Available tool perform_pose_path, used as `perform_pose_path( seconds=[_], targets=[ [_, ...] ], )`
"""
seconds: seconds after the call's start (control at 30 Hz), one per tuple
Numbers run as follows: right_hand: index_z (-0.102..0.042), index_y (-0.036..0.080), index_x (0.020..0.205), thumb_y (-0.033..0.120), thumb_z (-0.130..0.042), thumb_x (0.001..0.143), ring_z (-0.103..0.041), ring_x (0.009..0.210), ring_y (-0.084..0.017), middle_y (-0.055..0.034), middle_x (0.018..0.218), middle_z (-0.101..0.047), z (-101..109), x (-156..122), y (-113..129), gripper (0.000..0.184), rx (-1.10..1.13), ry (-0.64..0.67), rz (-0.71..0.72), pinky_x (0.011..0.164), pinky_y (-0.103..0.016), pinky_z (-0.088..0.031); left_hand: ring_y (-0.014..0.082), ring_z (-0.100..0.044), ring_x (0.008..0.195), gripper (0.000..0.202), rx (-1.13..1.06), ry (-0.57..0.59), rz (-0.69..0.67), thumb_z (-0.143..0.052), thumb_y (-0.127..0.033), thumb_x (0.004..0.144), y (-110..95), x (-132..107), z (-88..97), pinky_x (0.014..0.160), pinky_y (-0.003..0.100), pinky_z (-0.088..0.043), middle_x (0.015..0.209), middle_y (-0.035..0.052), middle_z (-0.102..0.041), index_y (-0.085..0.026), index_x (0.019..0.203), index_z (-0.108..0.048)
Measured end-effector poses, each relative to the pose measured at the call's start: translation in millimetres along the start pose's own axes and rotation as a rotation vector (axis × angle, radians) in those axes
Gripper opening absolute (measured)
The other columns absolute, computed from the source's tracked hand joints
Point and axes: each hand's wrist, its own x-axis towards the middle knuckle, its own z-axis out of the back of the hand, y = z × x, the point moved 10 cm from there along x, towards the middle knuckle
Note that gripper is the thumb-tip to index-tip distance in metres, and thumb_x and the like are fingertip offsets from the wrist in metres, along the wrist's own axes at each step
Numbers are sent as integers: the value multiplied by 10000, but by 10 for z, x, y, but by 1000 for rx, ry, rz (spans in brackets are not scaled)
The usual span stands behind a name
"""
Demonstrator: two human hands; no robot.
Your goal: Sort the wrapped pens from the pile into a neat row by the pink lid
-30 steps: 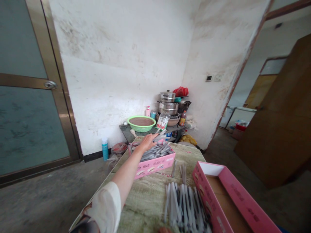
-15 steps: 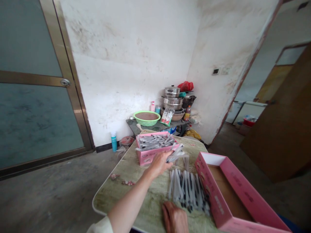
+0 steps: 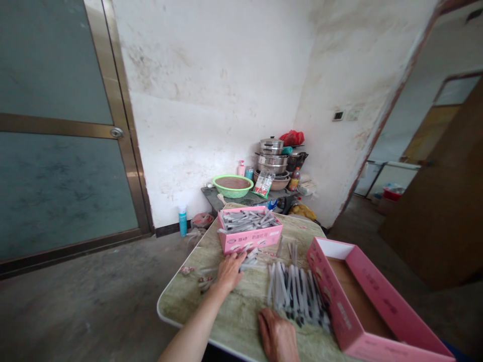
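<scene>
My left hand (image 3: 229, 273) is low over the table, in front of the pink box of pens. Its fingers curl over a loose bunch of pale, clear-barrelled pens (image 3: 249, 257), and more dark-tipped pens stick out on the hand's left side. My right hand (image 3: 277, 334) rests on the tabletop as a loose fist, just below a row of similar pens (image 3: 296, 291); nothing shows in it. Those pens lie side by side with dark ends toward me. The smaller pink box (image 3: 251, 239) is heaped with more pens.
A long pink open box (image 3: 349, 317) stands at the table's right edge, its brown bottom visible. Behind the marbled table (image 3: 234, 322), a dark stand carries a green basin (image 3: 233, 193), steel pots (image 3: 271, 163) and a bottle (image 3: 295, 179). A blue spray can (image 3: 182, 222) is on the floor.
My left hand has come down and left, from beside the box to the tabletop, bringing the bunch of pens. The right hand stays by the row. The view has shifted slightly.
</scene>
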Motion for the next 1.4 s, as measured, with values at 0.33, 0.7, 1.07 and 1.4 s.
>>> perform_pose_path(
  seconds=[0.33,0.7,1.07,1.4],
  targets=[
    [-560,234,820,264,-308,963,-653,614,-139,-1,679,-643,-22,12,22,291,9,36,23,556,-203,-395,255,-418,1259,816,-93,-193,-63,-740,-332,632,43,-85,207,1062,324,-305,1390,57,-462,-256,1379,-419],
    [-572,236,836,250,-342,951,-651,633,-144,1,697,-643,-32,16,2,258,42,52,7,573,-219,-396,242,-539,1118,651,-261,-363,-99,-739,-285,663,243,-132,408,974,355,-404,1228,71,-582,-244,1282,-540],
    [-593,221,894,243,-352,958,-644,644,-146,-11,713,-645,104,-25,44,250,109,-14,16,610,-230,-422,223,-583,1050,369,-150,-391,-119,-586,-237,812,328,-185,428,943,344,-429,1153,86,-631,-186,1177,-613],
    [-621,178,1049,216,-312,966,-659,603,-148,-64,755,-695,163,125,-11,323,-72,-113,-23,556,-220,-453,197,-613,955,250,-87,-328,2,-555,-149,821,614,-158,391,869,296,-435,1041,79,-664,-178,1040,-673]
  ],
)
